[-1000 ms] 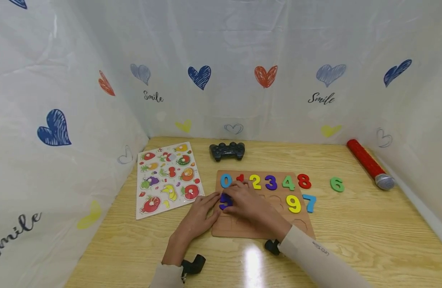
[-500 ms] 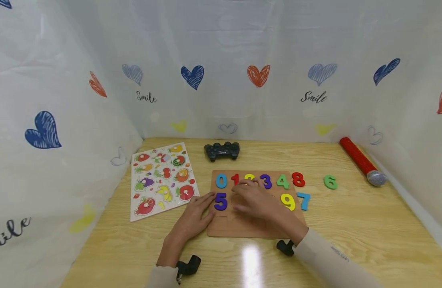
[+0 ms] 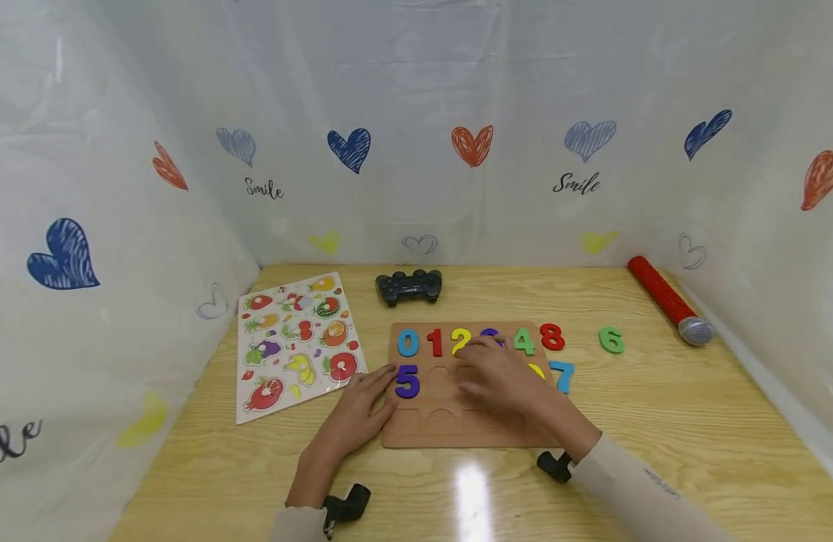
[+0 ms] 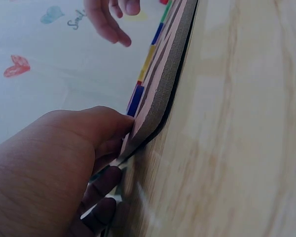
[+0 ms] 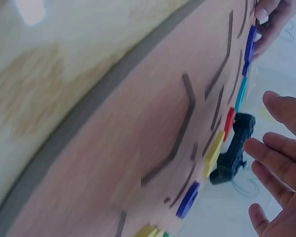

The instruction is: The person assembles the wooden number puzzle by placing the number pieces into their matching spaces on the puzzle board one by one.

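Note:
A brown wooden number board (image 3: 450,433) lies on the table. The fingertips and thumb of my left hand (image 3: 355,410) touch its left edge, beside the purple 5 (image 3: 407,382). My right hand (image 3: 501,376) hovers over the board's middle with relaxed, spread fingers and nothing in them. Along the top row sit a blue 0 (image 3: 408,343), red 1 (image 3: 434,343), yellow 2 (image 3: 460,339), a purple 3 (image 5: 188,200) and a green 4 (image 3: 524,342). My right hand partly covers the 3 and the yellow 9 (image 3: 537,370) in the head view.
Right of the board are a red 8 (image 3: 552,336), blue 7 (image 3: 562,376) and green 6 (image 3: 611,339). A fruit puzzle board (image 3: 291,376) lies left, a black game controller (image 3: 409,287) behind, and a red microphone (image 3: 663,293) at the far right.
My right hand has let go of the purple 5, which now lies uncovered at the board's left, and has moved right. My left hand stays at the board's edge. The head view has turned right.

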Motion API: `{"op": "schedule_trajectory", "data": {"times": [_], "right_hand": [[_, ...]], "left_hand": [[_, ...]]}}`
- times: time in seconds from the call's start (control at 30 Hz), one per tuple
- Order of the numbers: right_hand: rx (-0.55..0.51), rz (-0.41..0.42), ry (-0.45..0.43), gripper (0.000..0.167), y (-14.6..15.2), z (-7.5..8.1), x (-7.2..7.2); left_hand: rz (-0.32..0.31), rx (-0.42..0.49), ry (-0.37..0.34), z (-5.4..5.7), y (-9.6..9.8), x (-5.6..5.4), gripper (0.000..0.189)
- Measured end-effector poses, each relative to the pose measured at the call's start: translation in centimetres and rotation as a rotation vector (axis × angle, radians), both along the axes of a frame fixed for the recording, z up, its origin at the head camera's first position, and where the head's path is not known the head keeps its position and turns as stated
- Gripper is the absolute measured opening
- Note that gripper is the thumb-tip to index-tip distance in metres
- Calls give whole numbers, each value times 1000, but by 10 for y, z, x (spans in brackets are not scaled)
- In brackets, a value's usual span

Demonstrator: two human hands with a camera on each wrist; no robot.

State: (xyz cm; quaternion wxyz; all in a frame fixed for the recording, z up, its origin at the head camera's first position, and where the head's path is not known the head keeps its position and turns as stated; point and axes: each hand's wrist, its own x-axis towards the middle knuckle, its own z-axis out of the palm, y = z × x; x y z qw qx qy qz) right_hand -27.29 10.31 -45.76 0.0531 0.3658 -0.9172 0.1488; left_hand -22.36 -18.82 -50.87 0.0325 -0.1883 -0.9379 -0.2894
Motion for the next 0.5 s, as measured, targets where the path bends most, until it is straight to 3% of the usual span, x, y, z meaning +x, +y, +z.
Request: {"op": "schedule_trajectory", "data": {"times": [0.23, 0.5], "right_hand": [[24, -61, -9, 46, 17, 7, 3], [-58, -58, 35, 36, 42, 8, -1]], "left_hand": [[-14, 17, 5, 1, 1, 0, 52], [-11, 7, 22, 1, 0, 0, 53]]}}
